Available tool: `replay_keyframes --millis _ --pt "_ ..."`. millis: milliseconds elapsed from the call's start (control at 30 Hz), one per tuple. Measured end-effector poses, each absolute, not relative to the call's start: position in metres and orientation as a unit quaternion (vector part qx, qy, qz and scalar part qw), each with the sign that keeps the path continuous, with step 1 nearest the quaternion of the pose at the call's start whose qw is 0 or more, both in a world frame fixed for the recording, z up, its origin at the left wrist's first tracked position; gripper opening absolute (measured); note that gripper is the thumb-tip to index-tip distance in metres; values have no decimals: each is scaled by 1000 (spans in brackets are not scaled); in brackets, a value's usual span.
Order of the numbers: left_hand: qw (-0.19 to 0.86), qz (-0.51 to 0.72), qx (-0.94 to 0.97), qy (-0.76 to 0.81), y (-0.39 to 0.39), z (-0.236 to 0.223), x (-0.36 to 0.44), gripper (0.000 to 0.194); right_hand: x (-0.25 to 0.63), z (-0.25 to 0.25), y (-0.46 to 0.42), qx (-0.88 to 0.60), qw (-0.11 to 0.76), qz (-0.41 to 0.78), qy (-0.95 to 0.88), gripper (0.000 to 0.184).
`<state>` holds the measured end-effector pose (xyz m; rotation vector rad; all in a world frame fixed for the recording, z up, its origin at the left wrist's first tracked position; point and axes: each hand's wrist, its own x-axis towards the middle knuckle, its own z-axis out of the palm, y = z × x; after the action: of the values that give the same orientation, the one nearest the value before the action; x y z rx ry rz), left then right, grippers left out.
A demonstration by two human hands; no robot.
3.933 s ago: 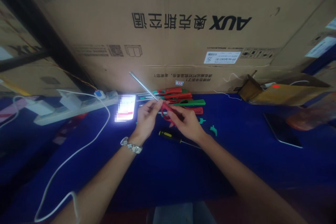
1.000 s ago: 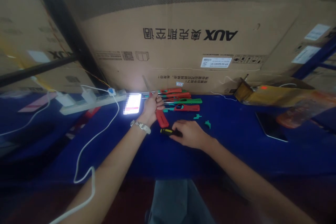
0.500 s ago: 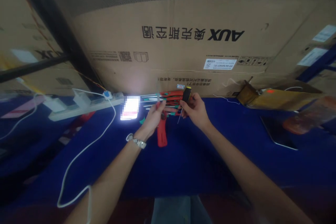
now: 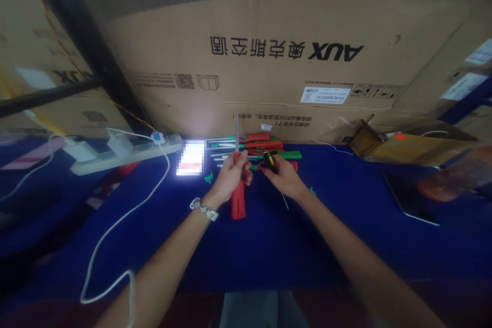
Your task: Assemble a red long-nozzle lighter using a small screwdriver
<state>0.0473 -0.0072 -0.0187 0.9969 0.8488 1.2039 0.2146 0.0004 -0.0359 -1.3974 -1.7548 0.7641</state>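
Observation:
My left hand [image 4: 232, 174] is closed round a red long-necked gas lighter [image 4: 238, 202], its metal tube pointing away and its red handle toward me. To the right, my right hand [image 4: 283, 177] grips a black-and-yellow screwdriver [image 4: 271, 162]; its thin shaft comes out below the hand, pointing toward me. Behind both hands lie several similar lighters [image 4: 265, 145] with red or green handles and metal tubes, partly hidden by the fingers. A small green plastic piece [image 4: 208, 178] sits left of my left hand, and another green piece [image 4: 312, 191] is by my right wrist.
A lit phone screen [image 4: 190, 158] lies left of the lighters, beside a white power strip [image 4: 126, 156] with a trailing white cable [image 4: 126, 216]. Large cardboard boxes [image 4: 269, 10] stand behind the blue tabletop [image 4: 269, 251]. On the right are a dark tablet-like slab [image 4: 409, 200] and an open carton [image 4: 426, 148].
The screwdriver has turned over: its shaft now points toward me on the right, its handle lower. My left hand and the lighter have shifted slightly right, uncovering more lighters behind.

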Motion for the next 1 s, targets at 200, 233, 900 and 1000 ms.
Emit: replay_keyframes --millis 200,233,900,1000 --pt "632 512 431 390 -20 -9 42 47 204 -31 -12 -643 195 99 -734 35" --pt "620 509 443 402 -21 -7 39 47 203 -31 -14 -642 185 87 -739 35" --pt "543 428 489 531 -52 -4 -14 34 166 -12 -5 -519 144 -29 -842 32" --pt "548 419 494 529 -59 0 -17 33 155 -11 7 -506 102 -11 -856 20"
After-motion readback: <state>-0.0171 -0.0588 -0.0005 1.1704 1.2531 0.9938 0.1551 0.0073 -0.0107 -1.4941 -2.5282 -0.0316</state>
